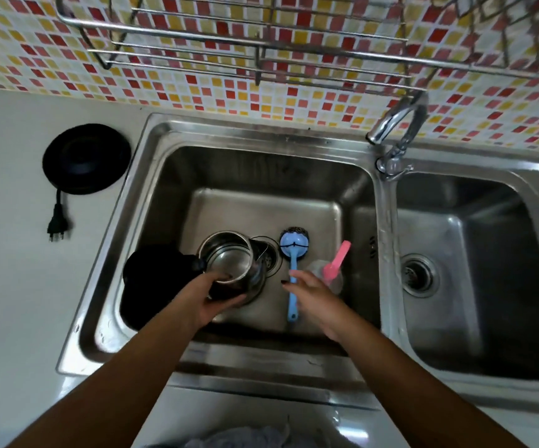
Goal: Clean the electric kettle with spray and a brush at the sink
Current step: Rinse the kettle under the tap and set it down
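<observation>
Stainless steel double sink (294, 134) set into a pale counter (9, 286), left basin holding everything. Round steel electric kettle (229, 260) with black lid swung open to the left, standing over the drain near the basin's near-left corner, close to the left wall. Left hand (206, 302) clamped on the kettle's near rim, fingers inside. Right hand (313, 295) spread loose over the blue-handled scrubbing brush (292, 273), touching or just above, hard to tell; grip not closed. Clear spray bottle with pink trigger (334, 266) lying just right of the brush. Far half of the basin bare. Black round kettle base (86, 158) on the counter, far left.
</observation>
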The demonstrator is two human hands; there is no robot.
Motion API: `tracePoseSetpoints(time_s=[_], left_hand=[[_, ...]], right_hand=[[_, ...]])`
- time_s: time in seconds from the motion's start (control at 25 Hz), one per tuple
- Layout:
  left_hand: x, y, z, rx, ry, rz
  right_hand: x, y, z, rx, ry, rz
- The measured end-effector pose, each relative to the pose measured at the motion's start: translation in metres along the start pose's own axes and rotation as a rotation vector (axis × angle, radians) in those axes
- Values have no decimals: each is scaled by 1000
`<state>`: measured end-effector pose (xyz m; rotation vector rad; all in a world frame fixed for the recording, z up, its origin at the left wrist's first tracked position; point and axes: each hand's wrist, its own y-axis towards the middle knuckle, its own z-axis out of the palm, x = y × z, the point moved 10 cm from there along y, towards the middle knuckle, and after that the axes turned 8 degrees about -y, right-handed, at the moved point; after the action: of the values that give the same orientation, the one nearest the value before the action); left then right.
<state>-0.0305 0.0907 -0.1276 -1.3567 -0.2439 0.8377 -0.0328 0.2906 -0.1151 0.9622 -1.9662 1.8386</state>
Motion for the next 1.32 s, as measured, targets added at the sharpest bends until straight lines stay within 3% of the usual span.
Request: tracePoseSetpoints(time_s=[0.08, 0.16, 0.24, 0.32, 0.4, 0.52, 0.68, 0.8, 0.92, 1.0, 1.08, 1.2, 1.32], left_hand=[[-1, 5, -3, -13, -37, 11], [0, -2, 1, 8, -31, 0], [2, -14, 9, 41, 13, 15], [-2, -28, 22, 126, 48, 43], [-9, -43, 40, 195, 86, 96], [-16, -56, 69, 233, 174, 193], [-17, -54, 93, 219, 284, 301], [-11, -56, 111, 232, 330, 321], [-6, -60, 128, 256, 351, 334], [-4, -63, 136, 252, 354, 357], [-5, -70, 144, 273, 383, 385], [-9, -74, 150, 300, 341, 395], [-16, -70, 145, 261, 330, 427]], right_hand=[[44, -12, -43, -130, 102, -226], [79, -13, -108, -404, 103, -377], [102, -5, -167, -624, 26, -418], [117, 12, -198, -678, -36, -405], [124, 23, -208, -672, -80, -421], [129, 30, -197, -611, -226, -583], [117, 57, -177, -495, -737, -609], [124, 43, -171, -399, -618, -616], [154, -18, -132, -338, -333, -880], [173, -57, -97, -298, -399, -1104], [190, -62, -79, -261, -560, -1196], [204, -16, -77, -146, -680, -1029], [196, 20, -92, -22, -464, -715]])
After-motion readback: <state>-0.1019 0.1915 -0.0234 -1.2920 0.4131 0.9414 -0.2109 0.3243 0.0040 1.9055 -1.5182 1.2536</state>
